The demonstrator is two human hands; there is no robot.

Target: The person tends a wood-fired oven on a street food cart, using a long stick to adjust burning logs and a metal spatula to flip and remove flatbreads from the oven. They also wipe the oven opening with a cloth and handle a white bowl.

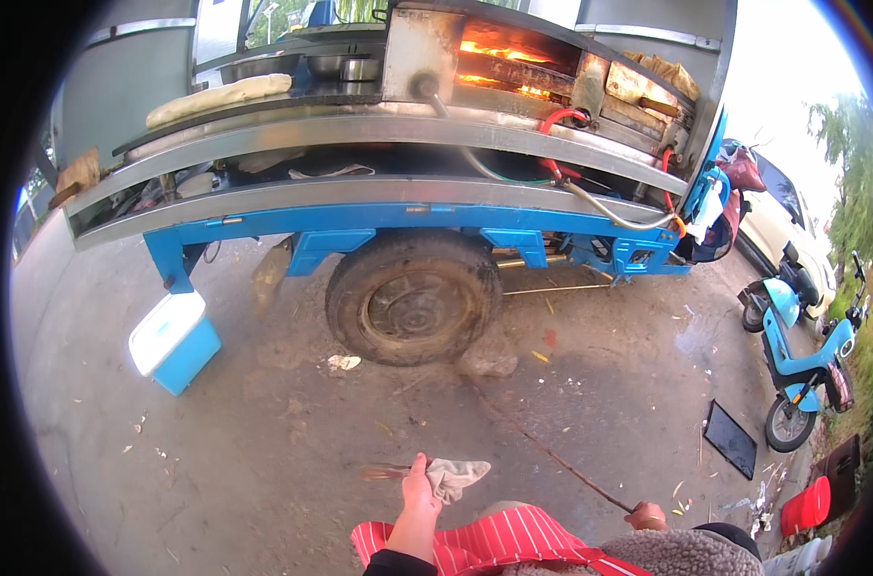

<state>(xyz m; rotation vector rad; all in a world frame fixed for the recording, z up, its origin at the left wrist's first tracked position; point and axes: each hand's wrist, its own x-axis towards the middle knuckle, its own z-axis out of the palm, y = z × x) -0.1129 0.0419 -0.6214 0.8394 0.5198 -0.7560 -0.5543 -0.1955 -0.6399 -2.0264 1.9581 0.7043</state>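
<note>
My left hand (421,489) is closed on a crumpled grey cloth (457,478) and on the handle of a brush-like tool (386,471), blurred, that points left. My right hand (647,515), at the lower right by my fleece sleeve, grips the end of a long thin rod (566,466). The rod slants up and left over the ground towards a stone (488,358) beside the cart's wheel; its far end is hard to make out. A red striped apron (494,536) lies across my front.
Ahead stands a blue cart (408,216) carrying a lit oven (516,68) with flames and a long dough roll (220,99). A blue box with white lid (186,353) is at left. A scooter (789,345), black tray (730,439) and red bucket (805,506) are at right.
</note>
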